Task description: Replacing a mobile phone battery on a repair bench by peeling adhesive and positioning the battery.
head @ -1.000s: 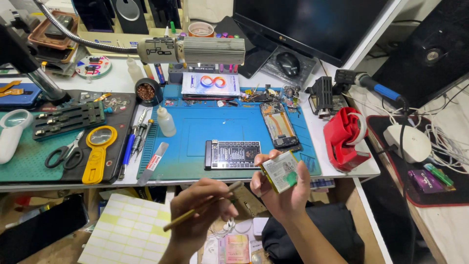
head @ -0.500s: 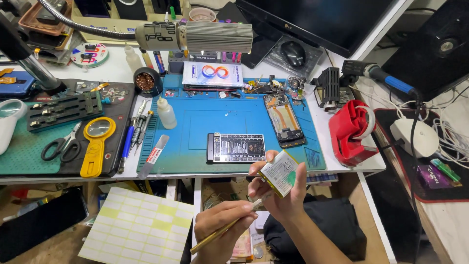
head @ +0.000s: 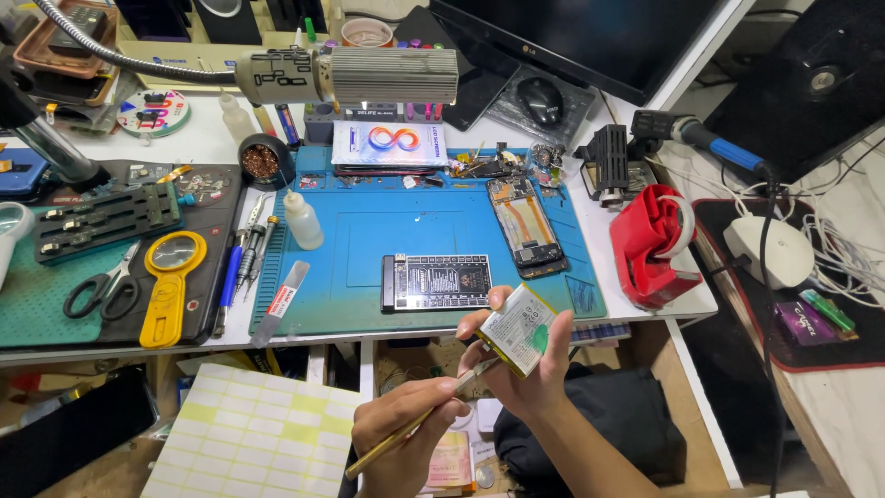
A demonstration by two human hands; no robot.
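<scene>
Two hands work below the front edge of the bench in the head view, at about six o'clock. The right hand (head: 527, 369) is closed around a flat, rectangular phone battery with a pale grey label and a small green patch (head: 518, 328), tilted face-up, thumb along its lower-left edge and fingers wrapped behind. The left hand (head: 406, 435) pinches a slim brass-coloured tool with a flat metal tip (head: 419, 420) like a pen; its tip touches the battery's lower-left edge. The step in hand looks like scraping or prying along that edge, and the next stroke would call for a shallow angle and light pressure so the thin cell is not pierced. At twelve o'clock from the hands, a blue silicone work mat (head: 369, 240) carries a black rectangular test board (head: 435, 281) and, toward one o'clock, an opened smartphone (head: 525, 226).
</scene>
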